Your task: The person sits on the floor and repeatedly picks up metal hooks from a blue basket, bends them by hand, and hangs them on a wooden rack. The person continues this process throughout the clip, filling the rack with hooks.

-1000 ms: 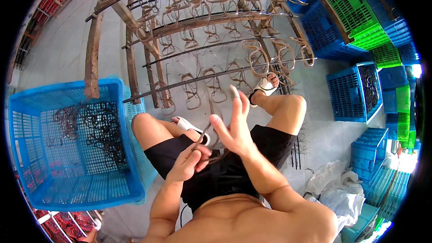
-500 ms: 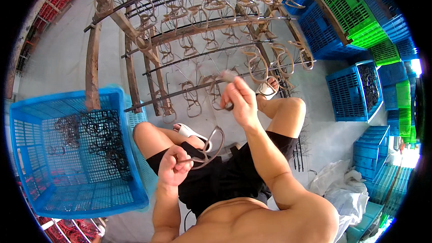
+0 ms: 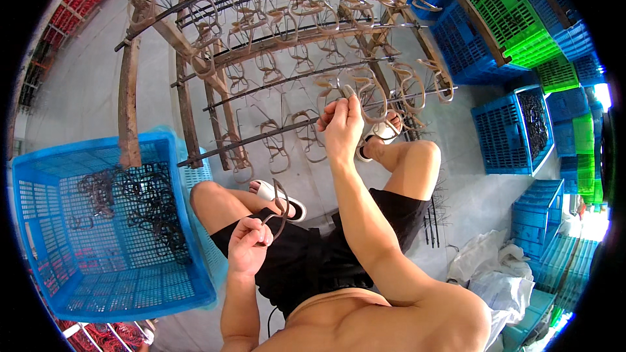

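Low in front of me, my left hand (image 3: 248, 244) is closed on a dark brown glasses frame (image 3: 282, 203), whose curved rim sticks up past the fingers. My right hand (image 3: 342, 124) is raised to the rack's nearest rod (image 3: 261, 135), with its fingers pinched together. A brownish glasses frame (image 3: 324, 85) shows just beyond those fingertips and seems to be held by them, though the grip is partly hidden. Similar frames hang along the rod on both sides, one of them a tan glasses frame (image 3: 279, 155) to the left of my right hand.
A wooden rack (image 3: 128, 101) with several rows of rods and hanging frames stands ahead. At my left is a blue basket (image 3: 114, 293) holding a dark tangled pile (image 3: 156, 221). Another blue crate (image 3: 501, 140) and green crates (image 3: 505, 10) stand right. White plastic bags (image 3: 499, 287) lie at lower right.
My right hand has moved slightly up and toward the rod, and a frame now shows beyond its fingertips. My left hand has shifted a little, turning its frame more upright.
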Demonstrator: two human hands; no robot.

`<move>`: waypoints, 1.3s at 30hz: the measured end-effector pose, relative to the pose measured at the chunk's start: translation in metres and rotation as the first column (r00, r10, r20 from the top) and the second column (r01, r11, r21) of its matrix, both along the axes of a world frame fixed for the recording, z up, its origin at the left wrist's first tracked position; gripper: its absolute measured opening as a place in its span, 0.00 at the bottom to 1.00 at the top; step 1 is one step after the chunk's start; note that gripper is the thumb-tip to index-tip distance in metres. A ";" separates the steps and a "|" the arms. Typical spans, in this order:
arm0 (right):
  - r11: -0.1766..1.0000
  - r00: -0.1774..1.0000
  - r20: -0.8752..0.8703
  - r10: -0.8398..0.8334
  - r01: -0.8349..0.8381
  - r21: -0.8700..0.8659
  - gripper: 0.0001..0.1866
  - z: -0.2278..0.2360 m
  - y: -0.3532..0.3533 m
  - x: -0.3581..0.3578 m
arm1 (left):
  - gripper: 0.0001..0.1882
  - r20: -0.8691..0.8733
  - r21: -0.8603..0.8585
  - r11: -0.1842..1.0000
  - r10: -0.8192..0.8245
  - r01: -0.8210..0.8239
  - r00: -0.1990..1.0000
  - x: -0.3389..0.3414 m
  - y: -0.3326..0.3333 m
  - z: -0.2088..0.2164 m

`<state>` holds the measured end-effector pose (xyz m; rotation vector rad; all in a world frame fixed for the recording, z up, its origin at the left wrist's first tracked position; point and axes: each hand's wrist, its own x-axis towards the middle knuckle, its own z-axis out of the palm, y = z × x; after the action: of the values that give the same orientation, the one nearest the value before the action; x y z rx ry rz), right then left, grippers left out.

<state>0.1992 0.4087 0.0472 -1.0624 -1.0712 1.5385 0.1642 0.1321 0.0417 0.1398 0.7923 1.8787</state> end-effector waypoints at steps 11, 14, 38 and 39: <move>0.999 0.997 0.073 0.029 -0.031 0.026 0.13 0.007 -0.015 -0.013 | 0.05 0.023 -0.018 1.000 0.007 -0.007 1.000 0.003 0.010 0.002; 0.993 0.993 0.043 0.115 -0.115 0.010 0.12 0.011 -0.017 -0.010 | 0.04 0.036 -0.039 0.999 0.029 -0.028 0.999 0.004 0.006 0.000; 0.977 0.961 0.201 0.191 -0.205 0.053 0.12 0.012 -0.013 -0.004 | 0.06 -0.043 0.080 0.996 -0.043 0.046 0.998 0.008 0.038 0.010; 0.980 0.963 0.199 0.179 -0.192 0.047 0.12 0.013 -0.014 -0.004 | 0.06 -0.043 0.071 0.996 -0.042 0.045 0.998 0.008 0.037 0.010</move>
<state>0.1952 0.3949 0.0605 -1.1092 -1.3810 1.5573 0.1722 0.1688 0.0514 0.2398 0.7442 1.8690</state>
